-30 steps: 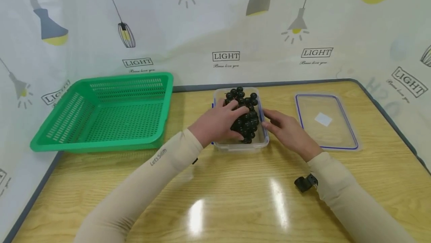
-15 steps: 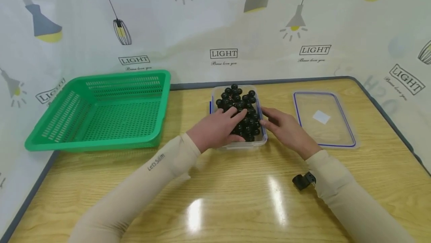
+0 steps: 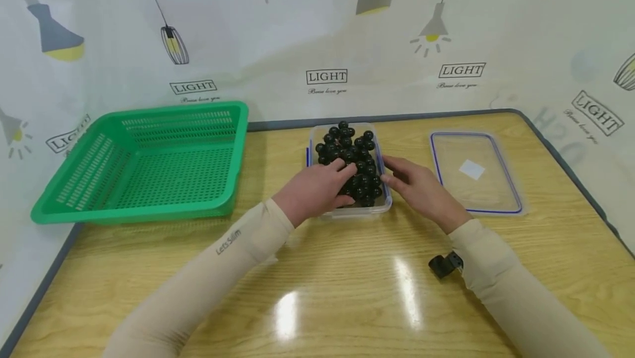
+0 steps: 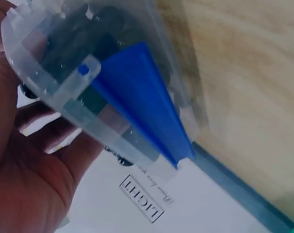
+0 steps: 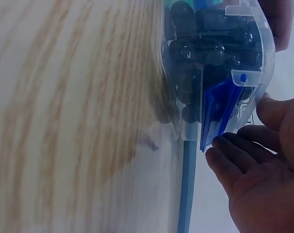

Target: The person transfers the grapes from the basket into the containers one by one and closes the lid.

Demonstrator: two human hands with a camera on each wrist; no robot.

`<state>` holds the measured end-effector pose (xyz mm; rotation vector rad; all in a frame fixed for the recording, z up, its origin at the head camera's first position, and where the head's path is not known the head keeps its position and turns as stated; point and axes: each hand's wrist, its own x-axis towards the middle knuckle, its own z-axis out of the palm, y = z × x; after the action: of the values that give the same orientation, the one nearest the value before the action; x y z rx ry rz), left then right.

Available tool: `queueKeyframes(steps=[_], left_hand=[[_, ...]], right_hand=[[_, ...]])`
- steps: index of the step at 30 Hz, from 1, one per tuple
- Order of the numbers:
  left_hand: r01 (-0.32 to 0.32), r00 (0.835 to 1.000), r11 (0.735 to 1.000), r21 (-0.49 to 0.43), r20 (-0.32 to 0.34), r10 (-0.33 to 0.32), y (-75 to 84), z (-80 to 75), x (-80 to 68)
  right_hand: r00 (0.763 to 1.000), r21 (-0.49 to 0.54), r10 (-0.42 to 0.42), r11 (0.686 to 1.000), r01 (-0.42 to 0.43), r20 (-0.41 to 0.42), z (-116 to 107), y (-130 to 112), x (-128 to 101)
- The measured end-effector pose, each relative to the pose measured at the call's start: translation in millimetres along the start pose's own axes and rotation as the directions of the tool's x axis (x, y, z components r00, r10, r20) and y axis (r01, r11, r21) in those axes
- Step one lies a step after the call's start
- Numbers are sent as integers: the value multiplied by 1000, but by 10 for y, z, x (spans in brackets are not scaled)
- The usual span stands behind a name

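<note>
Left hand (image 3: 317, 190) lies over the near left part of the clear container (image 3: 347, 212), fingers bent loosely onto the black grapes (image 3: 352, 154); whether they pinch any fruit cannot be told. Right hand (image 3: 421, 190) rests at the container's 3 o'clock side, fingers relaxed and only slightly bent, fingertips (image 5: 224, 145) touching the blue clasp (image 5: 215, 114); nothing is grasped. The container sits mid-table (image 3: 347, 303). The clear lid (image 3: 476, 173) lies at its 3 o'clock, apart. A green basket (image 3: 144, 165) stands at 9 o'clock.
</note>
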<state>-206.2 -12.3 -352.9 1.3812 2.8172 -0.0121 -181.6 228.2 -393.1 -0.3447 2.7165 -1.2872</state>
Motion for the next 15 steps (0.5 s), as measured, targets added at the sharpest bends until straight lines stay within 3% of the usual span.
queueKeyframes(steps=[8, 12, 13, 15], left_hand=[[87, 996, 996, -13, -12, -87, 35, 29, -47], [120, 991, 993, 10, -54, -119, 58, -63, -53], [138, 987, 990, -7, -83, -138, 62, -109, -43], [169, 970, 975, -145, -150, -191, 80, -214, 11]], right_hand=[[1000, -1, -7, 1000, 7, 1, 1, -4, 5], [1000, -6, -19, 1000, 19, 18, -37, 6, -20], [1000, -5, -21, 1000, 21, 17, -57, 12, -29], [1000, 3, -17, 1000, 17, 10, -106, 30, -59]])
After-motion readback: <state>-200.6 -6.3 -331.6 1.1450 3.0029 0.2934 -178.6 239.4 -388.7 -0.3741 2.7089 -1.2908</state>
